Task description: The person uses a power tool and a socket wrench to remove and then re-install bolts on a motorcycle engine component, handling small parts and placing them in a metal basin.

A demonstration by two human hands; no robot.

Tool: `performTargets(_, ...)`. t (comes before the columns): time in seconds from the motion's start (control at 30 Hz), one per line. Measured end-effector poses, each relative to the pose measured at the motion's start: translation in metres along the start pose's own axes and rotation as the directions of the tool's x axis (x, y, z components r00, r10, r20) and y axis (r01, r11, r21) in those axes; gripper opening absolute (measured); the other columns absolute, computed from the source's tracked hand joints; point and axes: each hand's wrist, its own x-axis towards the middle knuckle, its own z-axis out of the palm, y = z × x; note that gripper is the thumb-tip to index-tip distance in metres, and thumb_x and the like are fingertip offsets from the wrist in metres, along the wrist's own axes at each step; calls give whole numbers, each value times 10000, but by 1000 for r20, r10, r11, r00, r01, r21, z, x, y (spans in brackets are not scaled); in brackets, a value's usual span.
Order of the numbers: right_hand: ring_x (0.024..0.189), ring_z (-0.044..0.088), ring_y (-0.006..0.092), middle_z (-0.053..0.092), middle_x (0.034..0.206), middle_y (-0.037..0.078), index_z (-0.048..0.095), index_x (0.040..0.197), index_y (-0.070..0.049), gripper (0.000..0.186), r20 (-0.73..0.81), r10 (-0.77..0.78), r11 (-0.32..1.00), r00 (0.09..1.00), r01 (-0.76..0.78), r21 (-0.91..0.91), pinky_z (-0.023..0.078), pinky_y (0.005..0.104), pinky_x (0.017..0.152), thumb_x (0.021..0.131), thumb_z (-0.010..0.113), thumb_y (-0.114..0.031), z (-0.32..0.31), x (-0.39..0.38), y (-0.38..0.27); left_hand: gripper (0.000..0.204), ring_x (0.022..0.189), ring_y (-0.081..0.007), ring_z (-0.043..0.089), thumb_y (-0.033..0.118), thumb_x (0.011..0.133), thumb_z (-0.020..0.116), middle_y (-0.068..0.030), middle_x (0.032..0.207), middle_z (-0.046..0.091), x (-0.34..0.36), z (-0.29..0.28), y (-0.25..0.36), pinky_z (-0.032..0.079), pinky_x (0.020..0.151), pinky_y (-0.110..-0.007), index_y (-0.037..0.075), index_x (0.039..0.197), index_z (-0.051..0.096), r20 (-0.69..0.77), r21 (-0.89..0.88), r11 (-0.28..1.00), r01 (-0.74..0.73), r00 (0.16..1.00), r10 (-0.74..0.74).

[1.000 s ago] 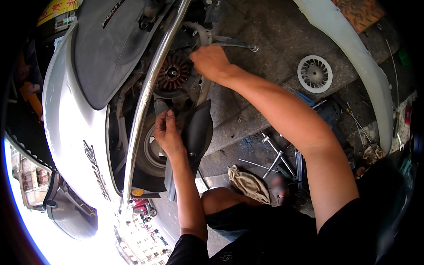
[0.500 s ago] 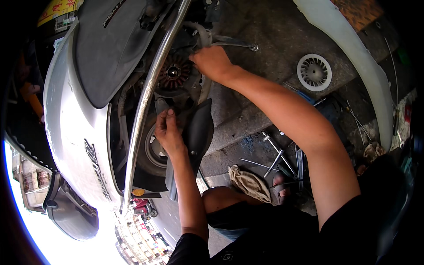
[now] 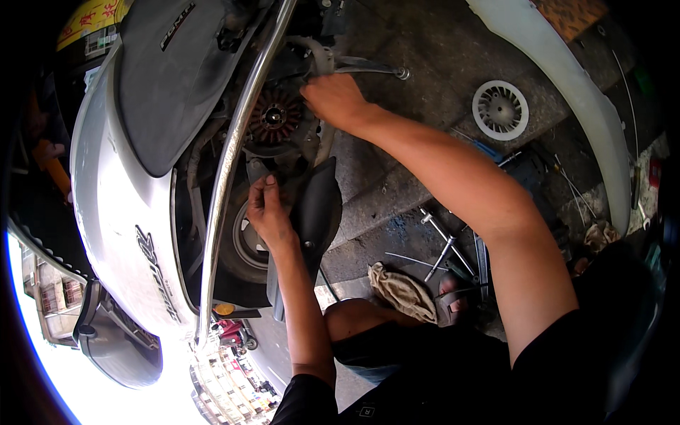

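Note:
A scooter with a white side panel (image 3: pixel 106 191) fills the left side, its engine end exposed. On that end sits a round stator with copper-red coils (image 3: pixel 275 119). My right hand (image 3: pixel 334 100) reaches to the right of the stator, fingers curled in against the engine; whatever is in them is hidden. Below the stator, my left hand (image 3: pixel 269 209) pinches thumb and finger together next to a grey bracket (image 3: pixel 256 168); I cannot make out anything between them. Behind the left hand are the rear wheel (image 3: pixel 244 244) and a black mudguard (image 3: pixel 316 209).
A chrome rail (image 3: pixel 234 152) runs along the scooter, left of both hands. On the ground lie a white finned fan wheel (image 3: pixel 523 111), a T-handle wrench (image 3: pixel 449 244), a beige rag (image 3: pixel 400 292) and a long pale body panel (image 3: pixel 591 117). A kick lever (image 3: pixel 368 66) sticks out above my right hand.
The whole view has shifted slightly. Both hands stay at nearly the same places on the engine, with their fingers still closed.

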Motion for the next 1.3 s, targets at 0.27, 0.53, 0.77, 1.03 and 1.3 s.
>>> performTargets(0.27,842,658,345,671,780,171,698,822,-55,173,0,278,942,961,-272,198,515,459,743,824,659,-224,2,3,-11,133,688,-65,531,179,896,659,20,807,608,1,1,0,432,631,-223,49,924,660,0,-10,1000,-10,1000,10)
performTargets(0.53,847,672,361,684,842,175,713,879,-65,177,20,202,973,979,-203,106,536,431,726,818,630,-209,6,-4,-8,112,693,-59,520,176,900,651,30,802,600,1,0,1,421,622,-216,64,898,654,-10,16,1000,-7,1000,7)
performTargets(0.77,674,666,266,651,677,128,672,840,-34,183,-239,387,817,890,-211,537,499,402,612,837,639,-215,-25,-45,14,115,661,-44,465,175,892,656,54,741,536,-7,8,4,370,597,-204,72,844,638,-6,24,1000,16,1000,-16)
performTargets(1.03,511,462,48,507,595,-32,617,821,-47,163,226,550,183,804,-380,906,342,214,469,897,591,-189,-24,-155,3,181,646,-53,485,203,872,672,30,742,572,14,-6,-6,392,585,-212,23,864,657,2,-9,1000,8,1000,-8)
performTargets(1.3,546,479,44,529,628,-21,601,858,-30,176,583,296,285,757,-652,702,382,227,492,924,588,-192,-20,-259,-6,259,670,-48,522,232,859,713,14,757,621,-2,-4,3,414,618,-196,-10,949,683,50,-50,992,-114,992,116)
